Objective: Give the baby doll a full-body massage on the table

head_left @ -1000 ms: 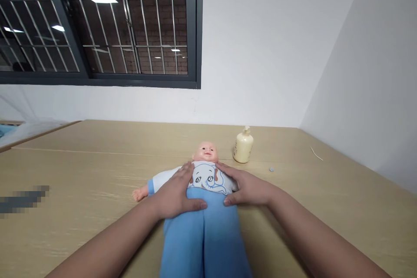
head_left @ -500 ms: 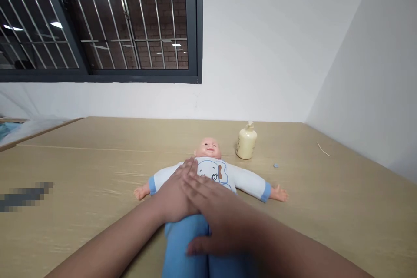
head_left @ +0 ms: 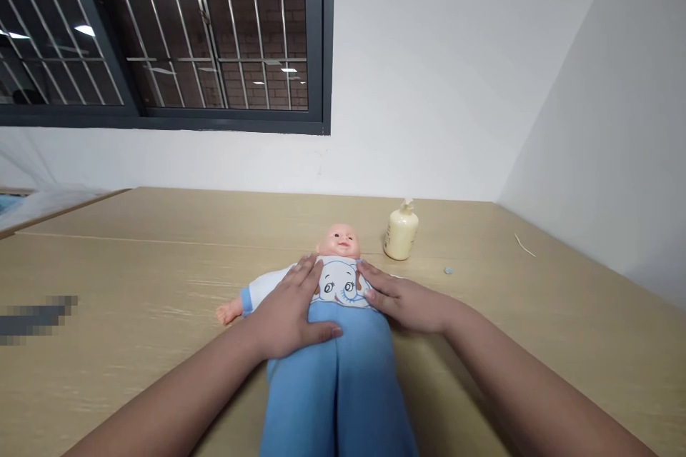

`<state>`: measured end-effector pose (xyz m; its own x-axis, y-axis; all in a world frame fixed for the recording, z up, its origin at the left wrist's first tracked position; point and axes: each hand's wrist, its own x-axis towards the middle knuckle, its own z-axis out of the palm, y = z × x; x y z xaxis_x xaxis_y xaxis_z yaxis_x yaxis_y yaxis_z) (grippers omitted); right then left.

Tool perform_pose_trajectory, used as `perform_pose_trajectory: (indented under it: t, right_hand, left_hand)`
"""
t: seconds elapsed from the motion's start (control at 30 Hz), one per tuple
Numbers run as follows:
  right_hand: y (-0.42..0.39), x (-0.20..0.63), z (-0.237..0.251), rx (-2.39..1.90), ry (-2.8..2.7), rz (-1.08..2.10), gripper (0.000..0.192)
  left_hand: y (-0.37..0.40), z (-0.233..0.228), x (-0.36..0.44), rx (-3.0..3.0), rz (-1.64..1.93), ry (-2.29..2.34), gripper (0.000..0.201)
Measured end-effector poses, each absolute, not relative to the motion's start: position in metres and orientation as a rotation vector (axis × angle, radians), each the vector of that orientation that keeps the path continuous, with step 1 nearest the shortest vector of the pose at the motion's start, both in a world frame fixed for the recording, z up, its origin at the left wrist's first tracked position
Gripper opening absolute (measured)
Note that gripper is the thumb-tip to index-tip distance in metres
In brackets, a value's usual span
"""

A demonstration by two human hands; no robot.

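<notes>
In the head view, a doll (head_left: pixel 340 318) lies on its back on a wooden table (head_left: pixel 133 285), with its head toward the far edge, which runs along the wall (head_left: pixel 429 86), and its legs toward the person; the feet are out of the picture. It wears a white shirt (head_left: pixel 339 282) with an elephant drawing and blue trousers (head_left: pixel 348 378). The left hand (head_left: pixel 292 314) is laid flat on one side of the doll, its fingers stretched out on the shirt and its thumb spread apart, over the top part of the trousers; this hand grasps nothing. The right hand (head_left: pixel 410 303) rests on the opposite side, also with extended fingers, their tips at the border of the drawing and the thumb lower on the shirt; it does not grip either. One sleeve (head_left: pixel 265 288) comes out past the left hand toward the left edge, while the doll's other arm is mostly hidden by the right hand. A cream bottle (head_left: pixel 401 234) stands near the far edge, right of the doll's head and apart from both hands. A small greyish piece (head_left: pixel 448 270) lies to the right of this bottle, and a thin string (head_left: pixel 524 245) lies near the right edge.
</notes>
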<state>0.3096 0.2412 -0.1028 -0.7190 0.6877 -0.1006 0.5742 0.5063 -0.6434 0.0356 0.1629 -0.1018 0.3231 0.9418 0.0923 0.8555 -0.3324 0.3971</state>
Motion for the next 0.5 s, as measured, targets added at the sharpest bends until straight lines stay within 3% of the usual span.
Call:
perform_pose_trajectory:
  t: [0.13, 0.23, 0.37, 0.5]
  right_hand:
    - [0.241, 0.306, -0.104, -1.062, -2.632, 0.941, 0.095]
    - [0.241, 0.306, -0.104, -1.058, -2.653, 0.925, 0.095]
    - [0.244, 0.307, -0.106, -1.041, -2.649, 0.926, 0.095]
    - [0.244, 0.308, -0.106, -1.058, -2.625, 0.944, 0.097]
  left_hand:
    - [0.153, -0.091, 0.043, 2.615, 0.427, 1.215, 0.084]
    - [0.143, -0.08, 0.054, 2.679, 0.381, 1.013, 0.087]
    - [0.141, -0.076, 0.059, 2.592, 0.377, 1.089, 0.084]
    - [0.149, -0.085, 0.052, 2.373, 0.367, 1.394, 0.108]
